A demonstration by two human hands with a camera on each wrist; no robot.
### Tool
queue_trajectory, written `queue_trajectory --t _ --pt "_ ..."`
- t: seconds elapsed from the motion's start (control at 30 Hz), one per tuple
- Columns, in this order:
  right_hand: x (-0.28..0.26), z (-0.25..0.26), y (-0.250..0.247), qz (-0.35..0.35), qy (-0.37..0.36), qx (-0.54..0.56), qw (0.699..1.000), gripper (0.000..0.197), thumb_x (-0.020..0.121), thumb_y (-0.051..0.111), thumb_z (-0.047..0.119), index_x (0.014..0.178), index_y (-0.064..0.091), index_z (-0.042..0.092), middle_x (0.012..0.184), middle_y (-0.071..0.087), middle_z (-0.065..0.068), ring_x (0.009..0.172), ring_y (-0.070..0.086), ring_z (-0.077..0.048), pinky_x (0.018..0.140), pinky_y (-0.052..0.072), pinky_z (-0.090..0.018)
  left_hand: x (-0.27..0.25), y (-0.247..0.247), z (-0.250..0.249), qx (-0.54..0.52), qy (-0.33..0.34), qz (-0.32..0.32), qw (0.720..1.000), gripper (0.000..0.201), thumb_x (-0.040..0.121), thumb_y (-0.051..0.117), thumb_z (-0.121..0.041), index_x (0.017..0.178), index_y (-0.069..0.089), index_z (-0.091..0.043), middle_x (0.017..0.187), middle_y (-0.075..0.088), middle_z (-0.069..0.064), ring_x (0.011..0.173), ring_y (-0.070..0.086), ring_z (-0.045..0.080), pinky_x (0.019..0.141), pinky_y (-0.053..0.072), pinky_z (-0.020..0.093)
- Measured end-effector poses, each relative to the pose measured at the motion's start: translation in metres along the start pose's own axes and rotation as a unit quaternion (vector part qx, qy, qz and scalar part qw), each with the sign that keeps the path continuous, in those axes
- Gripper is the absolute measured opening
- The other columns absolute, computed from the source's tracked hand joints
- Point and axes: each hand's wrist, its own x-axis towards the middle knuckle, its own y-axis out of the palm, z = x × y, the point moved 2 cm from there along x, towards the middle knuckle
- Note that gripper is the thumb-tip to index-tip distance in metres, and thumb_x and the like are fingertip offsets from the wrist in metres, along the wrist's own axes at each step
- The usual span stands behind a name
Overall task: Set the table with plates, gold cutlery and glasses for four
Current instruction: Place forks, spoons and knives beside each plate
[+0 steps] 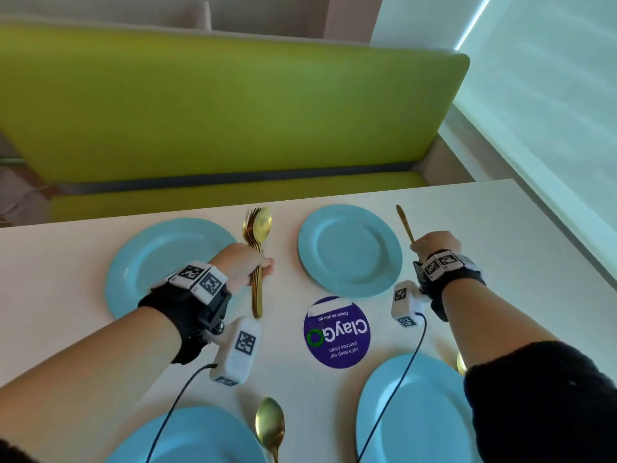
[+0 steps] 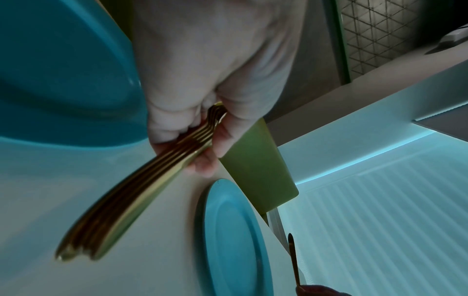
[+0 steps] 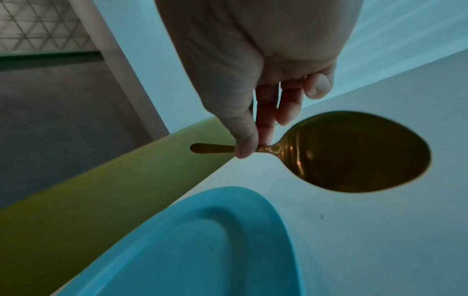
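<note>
— Holding what, the left hand [image 1: 245, 262]?

— It grips a bundle of gold cutlery [image 1: 256, 259] by the handles, between the two far plates: the far left plate [image 1: 147, 259] and the far right plate [image 1: 350, 250].

— And the right hand [image 1: 435, 243]?

— It pinches one gold spoon [image 3: 354, 152] near the neck, above the table [image 1: 500, 235], just right of the far right plate.

— Anything nearer?

— Two more plates, near left plate [image 1: 200, 436] and near right plate [image 1: 417, 412], another spoon [image 1: 270, 426] between them, and a purple sticker [image 1: 337, 332].

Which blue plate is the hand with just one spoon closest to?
The far right plate. The right hand pinches a single gold spoon just beside that plate's right rim; the other three plates lie farther from it.
</note>
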Motion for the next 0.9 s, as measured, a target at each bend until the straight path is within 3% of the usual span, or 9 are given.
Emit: queue_trajectory --t 0.13,0.3,0.4,0.47,0.57,0.67,0.73,0.8,0.9 --pt "0.028 0.002 0.014 0.016 0.018 0.021 0.999 0.029 0.088 0.062 0.029 0.101 0.068 0.004 0.109 0.069 -0.013 0.100 0.064 -0.026 0.070 0.042 -0.026 0.013 0.012 0.001 0.016 -0.001 0.009 1.000 0.021 0.090 0.051 0.007 0.074 0.047 -0.006 0.075 0.056 0.012 0.070 0.055 0.020 0.087 0.045 0.035" --pt "0.051 0.005 0.030 0.028 0.039 0.040 0.998 0.026 0.087 0.063 0.030 0.090 0.066 0.004 0.102 0.068 -0.014 0.088 0.061 -0.027 0.067 0.040 -0.026 0.025 0.021 0.000 0.008 -0.002 0.012 1.000 0.015 0.089 0.051 0.008 0.085 0.047 -0.005 0.078 0.059 0.011 0.073 0.058 0.020 0.092 0.047 0.037" --pt "0.061 0.004 0.037 0.014 0.046 0.050 0.998 0.035 0.088 0.062 0.026 0.062 0.052 0.005 0.076 0.061 -0.009 0.068 0.051 -0.023 0.048 0.034 -0.022 0.031 0.024 -0.002 0.016 -0.004 0.009 1.000 0.016 0.089 0.051 0.008 0.083 0.048 -0.006 0.080 0.061 0.011 0.074 0.059 0.020 0.100 0.045 0.040" --pt "0.061 0.003 0.040 0.020 0.050 0.053 0.997 0.032 0.087 0.061 0.021 0.060 0.053 0.006 0.061 0.053 -0.005 0.053 0.048 -0.020 0.040 0.025 -0.021 0.033 0.025 -0.002 0.018 -0.008 0.013 1.000 0.015 0.089 0.051 0.008 0.084 0.048 -0.006 0.081 0.061 0.012 0.075 0.059 0.020 0.101 0.045 0.041" --pt "0.064 0.005 0.042 0.028 0.042 0.057 0.997 0.015 0.085 0.060 0.015 0.085 0.068 0.003 0.079 0.065 -0.009 0.063 0.054 -0.021 0.042 0.028 -0.020 0.036 0.026 -0.001 0.023 -0.011 0.018 1.000 0.014 0.089 0.050 0.008 0.086 0.048 -0.006 0.082 0.060 0.012 0.077 0.059 0.021 0.101 0.044 0.042" --pt "0.064 0.010 0.041 0.016 0.033 0.030 0.999 0.020 0.085 0.056 0.016 0.069 0.063 0.006 0.074 0.063 -0.009 0.069 0.055 -0.025 0.047 0.035 -0.021 0.039 0.027 -0.001 0.022 -0.011 0.021 0.999 0.015 0.089 0.046 0.010 0.086 0.048 -0.005 0.080 0.060 0.012 0.076 0.058 0.021 0.098 0.045 0.041" --pt "0.064 0.013 0.040 0.009 0.033 0.037 0.999 0.018 0.086 0.055 0.014 0.072 0.064 0.007 0.075 0.060 -0.009 0.072 0.055 -0.026 0.055 0.039 -0.023 0.039 0.028 0.000 0.016 -0.011 0.022 1.000 0.017 0.090 0.042 0.011 0.086 0.047 -0.005 0.081 0.060 0.012 0.073 0.058 0.021 0.090 0.048 0.039" --pt "0.065 0.014 0.040 0.008 0.034 0.053 0.998 0.016 0.085 0.055 0.013 0.076 0.067 0.006 0.077 0.062 -0.011 0.072 0.056 -0.027 0.052 0.038 -0.022 0.040 0.027 0.001 0.018 -0.011 0.025 0.999 0.018 0.091 0.038 0.012 0.092 0.048 -0.003 0.082 0.060 0.012 0.072 0.058 0.020 0.082 0.048 0.035" --pt "0.065 0.011 0.041 0.010 0.027 0.079 0.996 0.017 0.084 0.058 0.014 0.082 0.071 0.004 0.084 0.068 -0.013 0.074 0.058 -0.028 0.061 0.045 -0.025 0.040 0.025 0.004 0.026 -0.005 0.030 0.999 0.024 0.090 0.035 0.014 0.106 0.047 0.000 0.084 0.059 0.011 0.074 0.059 0.020 0.087 0.047 0.037"
